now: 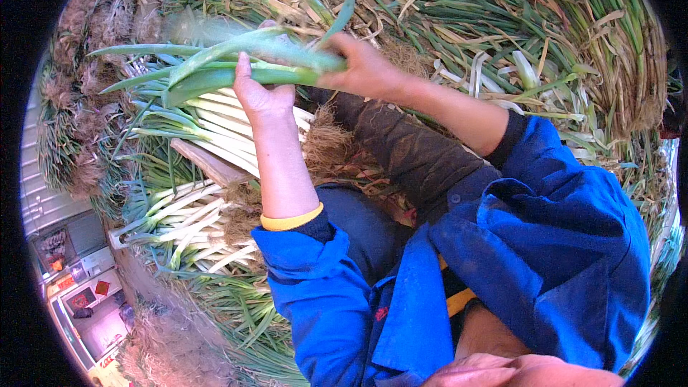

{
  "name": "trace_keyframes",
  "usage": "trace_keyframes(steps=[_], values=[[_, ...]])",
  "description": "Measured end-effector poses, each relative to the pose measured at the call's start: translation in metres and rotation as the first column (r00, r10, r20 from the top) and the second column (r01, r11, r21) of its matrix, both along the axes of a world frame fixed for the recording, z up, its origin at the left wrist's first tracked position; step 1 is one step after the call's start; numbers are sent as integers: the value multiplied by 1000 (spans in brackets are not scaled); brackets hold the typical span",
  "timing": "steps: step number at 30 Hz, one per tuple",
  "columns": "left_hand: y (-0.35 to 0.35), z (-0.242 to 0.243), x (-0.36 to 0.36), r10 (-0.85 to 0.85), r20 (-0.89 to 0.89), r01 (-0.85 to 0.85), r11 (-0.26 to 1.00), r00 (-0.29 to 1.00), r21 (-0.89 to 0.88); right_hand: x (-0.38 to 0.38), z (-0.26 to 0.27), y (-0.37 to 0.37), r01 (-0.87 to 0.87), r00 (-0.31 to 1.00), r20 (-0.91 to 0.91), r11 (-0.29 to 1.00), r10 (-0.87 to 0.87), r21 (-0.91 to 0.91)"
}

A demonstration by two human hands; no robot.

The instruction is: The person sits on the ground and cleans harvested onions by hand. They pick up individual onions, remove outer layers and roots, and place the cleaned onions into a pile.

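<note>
My left hand [266, 83] is palm up beneath long green onion leaves [215, 83], its thumb over them and its fingers partly hidden behind. To its right, my right hand [357, 67] is closed on the same leaves; its fingers are blurred. The leaf tips point left. Below the hands lies a row of green onions with white stalks [231, 129] and brown roots [328, 142] at the right end. A wooden board [207, 164] shows between that row and a second pile of white-stalked onions [188, 220].
Unpeeled green onions [484, 16] are heaped across the top and right, with stripped peelings [529, 72] on them. Rooted bundles [86, 113] stand along the left. My knees, in dark trousers [419, 156], are close beneath my forearms. At lower left is a doorway [97, 317].
</note>
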State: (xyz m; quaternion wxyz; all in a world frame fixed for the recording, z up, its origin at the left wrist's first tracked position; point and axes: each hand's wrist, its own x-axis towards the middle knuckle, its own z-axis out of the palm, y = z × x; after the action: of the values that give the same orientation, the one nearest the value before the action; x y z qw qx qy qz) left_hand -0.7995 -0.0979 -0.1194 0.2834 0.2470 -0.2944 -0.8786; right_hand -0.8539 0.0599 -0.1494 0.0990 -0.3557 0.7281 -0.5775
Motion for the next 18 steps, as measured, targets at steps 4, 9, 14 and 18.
trace_keyframes(steps=[4, 9, 14, 18], values=[[14, 7, 0, -94, -64, 87, 990, 994, -113, 19, -2, -23, -4, 963, -265, 987, 48, 163], [13, 10, 15, -204, 18, 204, 979, 979, -25, 3, -16, -25, -58, 997, -50, 998, 56, -20], [10, -4, 7, -195, 219, 235, 956, 956, -173, -11, -27, -23, 32, 854, 517, 987, 56, -158], [9, -10, -2, -175, 166, 216, 936, 971, -279, -14, -34, -24, 193, 690, 723, 954, 34, -229]])
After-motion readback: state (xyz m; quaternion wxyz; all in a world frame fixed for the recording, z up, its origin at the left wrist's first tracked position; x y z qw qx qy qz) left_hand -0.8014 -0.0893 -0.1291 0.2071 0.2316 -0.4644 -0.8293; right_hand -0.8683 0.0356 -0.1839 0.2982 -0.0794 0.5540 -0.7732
